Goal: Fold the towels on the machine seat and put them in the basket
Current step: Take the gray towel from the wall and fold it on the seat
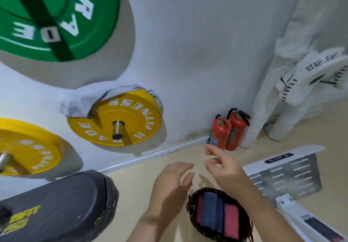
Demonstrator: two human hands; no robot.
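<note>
Left hand (169, 187) and right hand (224, 168) both empty, fingers loosely spread, hovering over the basket (247, 226) where folded blue and pink towels (211, 211) sit side by side — likely risk: grey cloth (82, 98) draped over the yellow plate (131, 129), well apart, gets overlooked.

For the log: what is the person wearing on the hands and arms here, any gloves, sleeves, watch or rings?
Nothing shows. The left hand and right hand are bare, without gloves, and no ring, watch or band is visible. Both forearms are bare to the picture's edge, with no sleeve in view.
</note>
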